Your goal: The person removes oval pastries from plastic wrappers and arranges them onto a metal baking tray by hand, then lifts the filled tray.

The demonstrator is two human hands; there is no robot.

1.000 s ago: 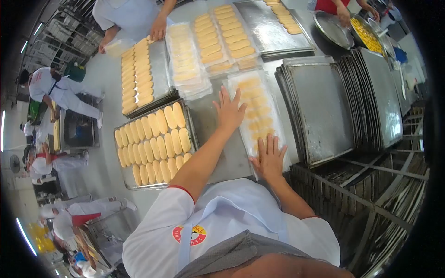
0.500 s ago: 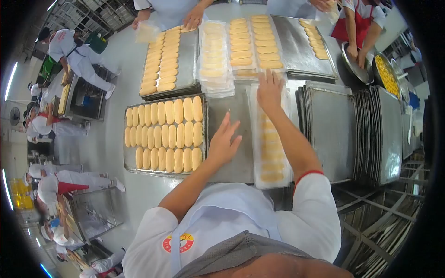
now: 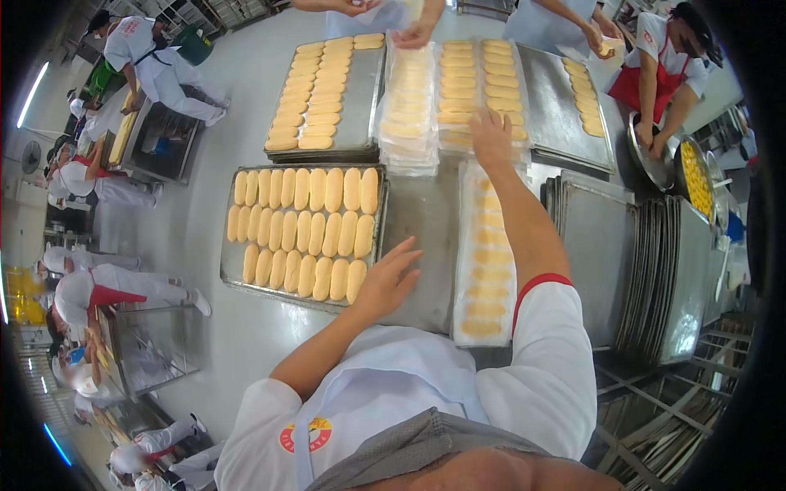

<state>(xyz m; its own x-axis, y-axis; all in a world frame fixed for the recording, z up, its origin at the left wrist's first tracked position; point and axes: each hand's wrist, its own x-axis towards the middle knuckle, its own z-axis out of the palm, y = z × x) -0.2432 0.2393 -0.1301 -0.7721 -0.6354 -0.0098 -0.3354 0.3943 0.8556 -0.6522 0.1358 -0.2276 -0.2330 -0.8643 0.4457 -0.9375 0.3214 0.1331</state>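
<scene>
My right hand (image 3: 493,139) reaches forward over the near end of a paper sheet of long bread pieces (image 3: 501,86), its fingers apart; whether it touches the paper is not clear. Beneath that forearm lies a stack of paper sheets (image 3: 483,282) with rows of bread showing faintly through. My left hand (image 3: 386,282) hovers, fingers spread and holding nothing, beside the right edge of a tray (image 3: 233,274) that holds three rows of oblong bread. Further left of the right hand is another papered stack (image 3: 408,155).
Metal trays stand stacked (image 3: 594,245) at the right. A tray with two columns of bread (image 3: 360,106) is at the far side. Across the table are co-workers' hands (image 3: 416,34); another co-worker (image 3: 655,74) handles a round pan near a yellow-filled bowl (image 3: 694,178).
The view has shifted. My right hand has moved forward from the near paper stack to the sheet beyond. My left hand has stayed spread, slightly nearer my body. Co-workers' hands have moved.
</scene>
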